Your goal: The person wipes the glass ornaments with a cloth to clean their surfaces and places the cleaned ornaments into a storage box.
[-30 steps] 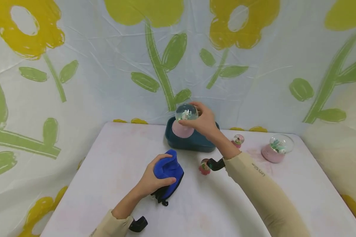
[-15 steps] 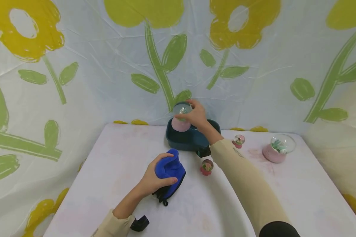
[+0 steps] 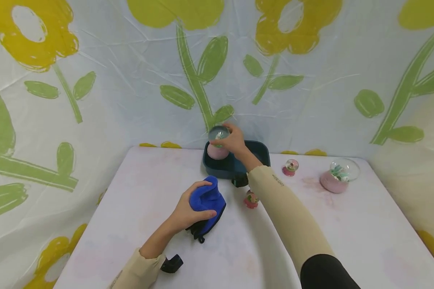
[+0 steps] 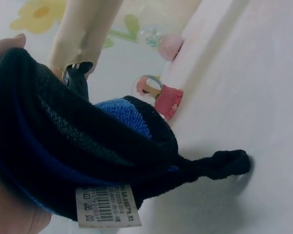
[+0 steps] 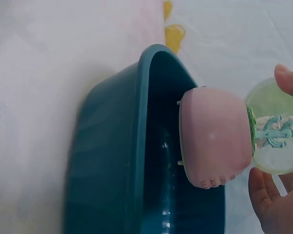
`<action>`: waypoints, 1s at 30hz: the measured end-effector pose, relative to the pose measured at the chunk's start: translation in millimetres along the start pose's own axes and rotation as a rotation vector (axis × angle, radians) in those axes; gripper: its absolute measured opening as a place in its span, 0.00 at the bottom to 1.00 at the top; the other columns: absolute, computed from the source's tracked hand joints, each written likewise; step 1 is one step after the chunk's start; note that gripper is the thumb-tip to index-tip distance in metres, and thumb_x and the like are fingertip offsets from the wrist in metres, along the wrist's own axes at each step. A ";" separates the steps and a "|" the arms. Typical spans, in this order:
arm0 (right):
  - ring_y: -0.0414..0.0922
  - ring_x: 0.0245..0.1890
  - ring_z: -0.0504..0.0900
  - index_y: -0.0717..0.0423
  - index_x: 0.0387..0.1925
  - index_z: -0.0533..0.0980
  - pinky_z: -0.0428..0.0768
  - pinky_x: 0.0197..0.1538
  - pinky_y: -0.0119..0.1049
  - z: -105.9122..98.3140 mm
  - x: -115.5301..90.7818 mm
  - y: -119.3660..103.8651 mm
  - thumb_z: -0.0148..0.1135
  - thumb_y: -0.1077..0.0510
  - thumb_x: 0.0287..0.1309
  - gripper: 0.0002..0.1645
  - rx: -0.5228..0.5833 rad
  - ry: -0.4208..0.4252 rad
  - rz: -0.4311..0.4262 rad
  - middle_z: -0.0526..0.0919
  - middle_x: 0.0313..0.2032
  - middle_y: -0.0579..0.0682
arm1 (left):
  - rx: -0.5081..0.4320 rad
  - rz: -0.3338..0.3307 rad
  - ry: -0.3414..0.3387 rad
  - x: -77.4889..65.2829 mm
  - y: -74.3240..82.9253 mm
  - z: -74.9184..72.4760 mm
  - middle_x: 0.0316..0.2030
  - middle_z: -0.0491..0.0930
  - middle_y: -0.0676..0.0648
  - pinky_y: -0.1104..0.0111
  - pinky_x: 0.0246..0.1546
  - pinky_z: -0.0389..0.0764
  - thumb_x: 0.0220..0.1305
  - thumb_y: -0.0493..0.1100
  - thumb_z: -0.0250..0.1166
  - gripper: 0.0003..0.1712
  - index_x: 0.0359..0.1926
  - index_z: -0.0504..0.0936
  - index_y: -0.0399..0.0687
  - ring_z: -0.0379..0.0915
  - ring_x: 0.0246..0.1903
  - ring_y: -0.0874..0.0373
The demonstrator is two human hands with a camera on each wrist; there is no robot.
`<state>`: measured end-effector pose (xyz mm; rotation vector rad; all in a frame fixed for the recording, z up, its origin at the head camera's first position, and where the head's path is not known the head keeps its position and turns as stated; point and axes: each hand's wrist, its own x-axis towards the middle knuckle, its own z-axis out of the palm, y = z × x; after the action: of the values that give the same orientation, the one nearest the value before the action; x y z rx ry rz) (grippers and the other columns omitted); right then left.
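My right hand [image 3: 234, 140] grips the clear dome of a snow globe [image 3: 218, 151] over the left end of a dark teal tub [image 3: 222, 173]. In the right wrist view the globe's pink base [image 5: 216, 136] overlaps the tub's opening, and small feet show under it. My left hand [image 3: 188, 210] holds a folded blue cloth with black edging [image 3: 206, 202] over the table, nearer to me. Seen from the left wrist, the cloth has a black hanging loop [image 4: 224, 164] and a white printed label [image 4: 109, 206].
A small red-based snow globe [image 3: 251, 200] stands close to my right forearm, and another small globe [image 3: 290, 167] is right of the tub. Farther right stands a large pink-based snow globe [image 3: 334, 182]. A flower-print cloth backdrop [image 3: 130, 100] rises behind the table.
My right hand has moved the snow globe slightly left and down toward the tub's left end. My left hand keeps its hold on the blue cloth in nearly the same place.
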<state>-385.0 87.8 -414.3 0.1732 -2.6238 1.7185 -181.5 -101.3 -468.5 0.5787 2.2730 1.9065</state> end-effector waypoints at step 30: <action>0.50 0.66 0.63 0.45 0.67 0.68 0.70 0.61 0.45 16.9 8.9 46.1 0.83 0.55 0.37 0.52 0.057 0.019 0.028 0.65 0.68 0.50 | -0.001 0.000 -0.058 1.7 -4.9 -7.4 0.66 0.62 0.52 0.49 0.52 0.73 0.49 0.48 0.78 0.42 0.64 0.68 0.70 0.63 0.60 0.44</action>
<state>-397.1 89.8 -462.6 0.1198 -2.5778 1.7954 -186.5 -108.2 -471.5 0.6259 2.2360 1.8661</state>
